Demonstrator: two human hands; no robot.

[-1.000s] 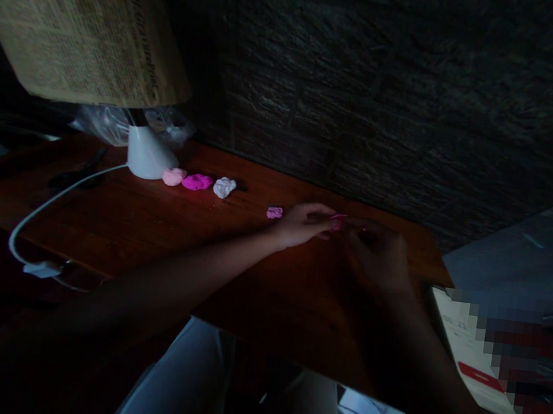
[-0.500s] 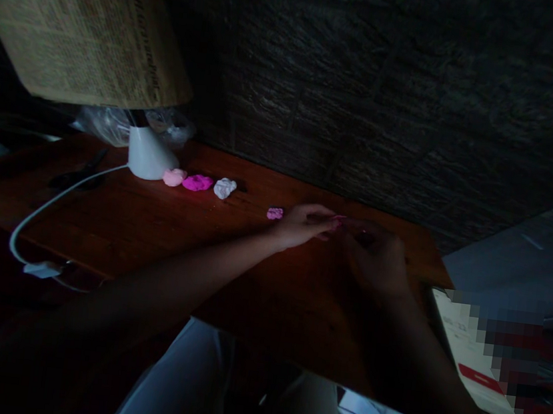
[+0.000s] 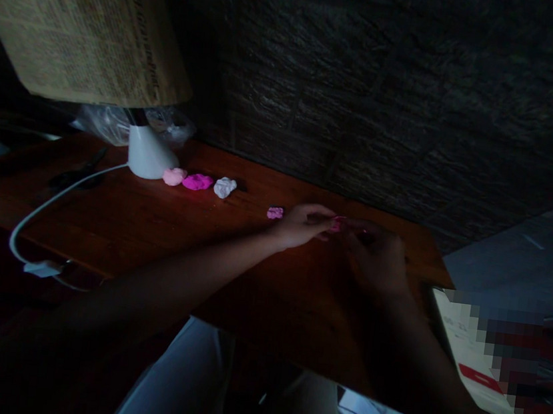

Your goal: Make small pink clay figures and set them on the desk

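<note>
My left hand (image 3: pixel 302 225) reaches over the wooden table, its fingers closed on a small pink piece of modelling clay (image 3: pixel 336 224). From the right, the fingertips of my right hand (image 3: pixel 379 253) meet the same piece in a pinch; shadow hides much of this hand. Just left of my left wrist lies a small, bumpy pink clay shape (image 3: pixel 274 213). Farther left sit a white clay lump (image 3: pixel 225 188), a magenta clay lump (image 3: pixel 197 182) and a light pink clay lump (image 3: pixel 174 176) in a row.
A lamp with a newsprint shade (image 3: pixel 91 30) and white base (image 3: pixel 149 154) stands at the left, its white cable (image 3: pixel 37 210) hanging over the table edge. Dark scissors (image 3: pixel 76 176) lie beside it. A dark brick wall (image 3: pixel 323 72) rises behind; a book (image 3: pixel 474 355) is at right.
Slightly more of the pink clay shows between my fingertips. Both hands stay in nearly the same place, and the lumps on the table have not moved.
</note>
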